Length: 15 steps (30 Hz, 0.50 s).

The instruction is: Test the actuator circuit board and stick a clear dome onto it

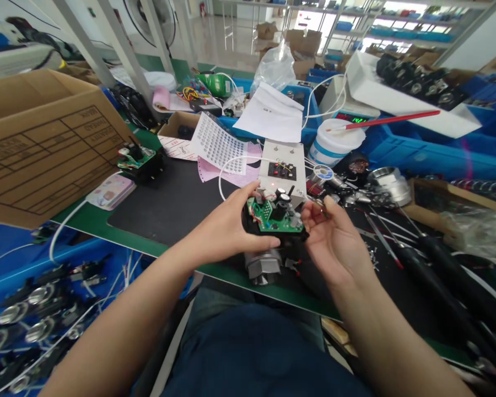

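Left hand (227,226) and right hand (334,237) grip a black module topped with a green circuit board (274,219) over the near edge of the cluttered green table (91,218); black mat (169,201) lies bare at centre-left

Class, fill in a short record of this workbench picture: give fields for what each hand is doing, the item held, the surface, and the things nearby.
Left hand: left hand grips the black module from its left side
Right hand: right hand holds the module's right edge, fingers curled
Item held: black module with green circuit board on top, capacitors showing
Surface: black mat on a green bench
Behind item: white test box with a red light
Far left: cardboard box
Right: white tub, red stick resting on it
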Available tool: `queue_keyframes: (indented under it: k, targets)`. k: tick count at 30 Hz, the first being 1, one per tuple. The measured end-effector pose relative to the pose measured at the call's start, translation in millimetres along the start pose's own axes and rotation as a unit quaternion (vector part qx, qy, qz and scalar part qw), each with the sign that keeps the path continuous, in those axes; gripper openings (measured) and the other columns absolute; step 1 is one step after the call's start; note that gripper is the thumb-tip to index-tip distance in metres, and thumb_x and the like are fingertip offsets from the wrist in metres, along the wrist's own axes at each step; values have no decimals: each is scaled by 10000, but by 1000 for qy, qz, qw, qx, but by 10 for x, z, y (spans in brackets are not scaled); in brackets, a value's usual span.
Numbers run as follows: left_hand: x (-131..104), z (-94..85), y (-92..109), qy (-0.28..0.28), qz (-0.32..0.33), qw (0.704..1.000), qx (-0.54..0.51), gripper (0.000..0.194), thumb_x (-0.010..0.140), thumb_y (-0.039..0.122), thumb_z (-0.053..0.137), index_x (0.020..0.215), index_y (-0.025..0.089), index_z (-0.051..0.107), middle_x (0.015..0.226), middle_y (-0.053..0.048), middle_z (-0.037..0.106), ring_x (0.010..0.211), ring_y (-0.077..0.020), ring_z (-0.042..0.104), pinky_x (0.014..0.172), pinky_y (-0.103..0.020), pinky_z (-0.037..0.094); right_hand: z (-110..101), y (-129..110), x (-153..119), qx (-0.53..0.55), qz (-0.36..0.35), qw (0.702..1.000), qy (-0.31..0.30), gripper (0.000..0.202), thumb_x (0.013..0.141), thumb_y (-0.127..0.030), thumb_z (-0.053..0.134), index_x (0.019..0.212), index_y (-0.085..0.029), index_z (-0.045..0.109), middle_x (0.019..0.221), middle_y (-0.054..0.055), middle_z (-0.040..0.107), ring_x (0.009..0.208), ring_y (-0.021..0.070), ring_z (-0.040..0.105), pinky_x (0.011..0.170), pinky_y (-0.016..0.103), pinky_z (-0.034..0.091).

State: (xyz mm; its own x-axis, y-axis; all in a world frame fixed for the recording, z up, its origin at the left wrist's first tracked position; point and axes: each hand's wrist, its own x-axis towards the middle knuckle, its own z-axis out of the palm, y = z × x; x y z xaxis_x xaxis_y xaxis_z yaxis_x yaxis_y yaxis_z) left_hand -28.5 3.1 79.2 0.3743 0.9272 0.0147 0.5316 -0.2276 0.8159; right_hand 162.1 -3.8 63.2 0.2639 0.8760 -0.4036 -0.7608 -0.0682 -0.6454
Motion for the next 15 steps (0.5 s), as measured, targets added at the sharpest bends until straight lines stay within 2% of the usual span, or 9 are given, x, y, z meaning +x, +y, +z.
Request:
queue_keyframes:
  k: [4,9,11,13,15]
  targets:
    - [197,-20,-45,-10,-16,999,-37,1018,632,573,762,1448,153,321,1419,-138,478,1257,-322,502,1088,-428,367,54,-20,180,-9,-13,1000,-22,194,759,-191,795,732,-161,605,680,-25,649,621,87,654,584,120,577]
    - [94,-90,-153,-23,11,998,-62,1008,650,532,777,1467,198,290,1439,-126,465,1283,-309,486,1108,-438,349,72,9,80,4,1,999,-33,200,729,-178,809,749,-155,612,686,-7,666,620,94,660,570,125,580]
    - [19,-153,-218,-50,40,996,-59,1023,632,474,812,1472,210,291,1469,-126,433,1325,-313,441,1138,-461,301,73,10,15,12,15,999,-43,225,691,-176,829,750,-150,613,685,9,672,635,111,668,574,144,587]
    - [-26,-213,-285,-102,80,989,-69,1022,594,392,857,1459,264,329,1507,-94,390,1378,-304,372,1166,-467,244,90,-6,-10,19,14,998,-55,252,655,-170,845,750,-148,612,687,14,678,637,121,669,574,158,591]
    - [-40,-245,-335,-165,106,971,-135,1046,564,292,888,1447,353,331,1524,-48,371,1392,-273,356,1161,-446,265,127,-23,8,22,-1,998,-65,263,638,-165,849,747,-149,610,682,12,681,631,123,667,564,165,588]
